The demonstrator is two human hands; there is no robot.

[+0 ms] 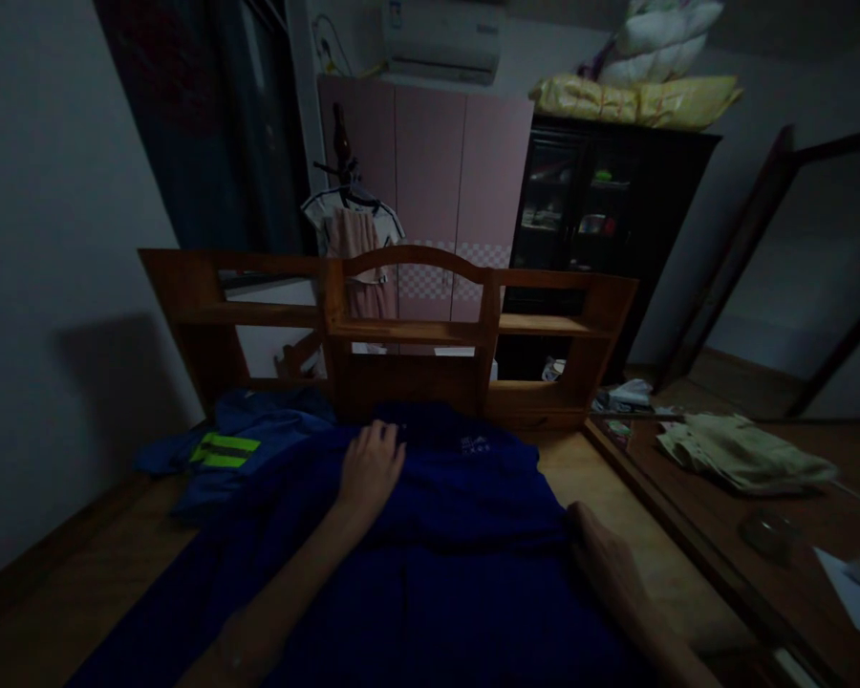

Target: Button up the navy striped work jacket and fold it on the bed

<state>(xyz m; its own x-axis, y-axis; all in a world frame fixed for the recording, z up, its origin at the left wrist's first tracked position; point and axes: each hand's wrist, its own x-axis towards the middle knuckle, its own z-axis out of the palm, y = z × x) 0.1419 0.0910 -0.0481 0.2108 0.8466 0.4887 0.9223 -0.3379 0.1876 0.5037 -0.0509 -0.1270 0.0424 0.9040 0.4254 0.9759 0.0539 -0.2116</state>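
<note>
A dark blue work jacket [465, 506] lies spread on the wooden bed board, its collar toward the headboard and small white print on the chest. Flat on its upper left part rests my left hand [373, 463], fingers stretched out and slightly bent. My right hand [606, 549] is at the jacket's right edge, with its fingers closed on the cloth there; the thumb is hard to make out in the dim light. To the left, a lighter blue garment [272, 430] with a yellow-green reflective patch [225, 450] lies crumpled, partly touching the jacket.
Behind the jacket stands a wooden headboard [412, 332] with open shelves. On the right, a brown table [717, 535] holds folded beige cloth [745, 451], a glass dish [768, 530] and white paper [856, 597]. A pink wardrobe [430, 162] and a dark cabinet [645, 191] stand farther back.
</note>
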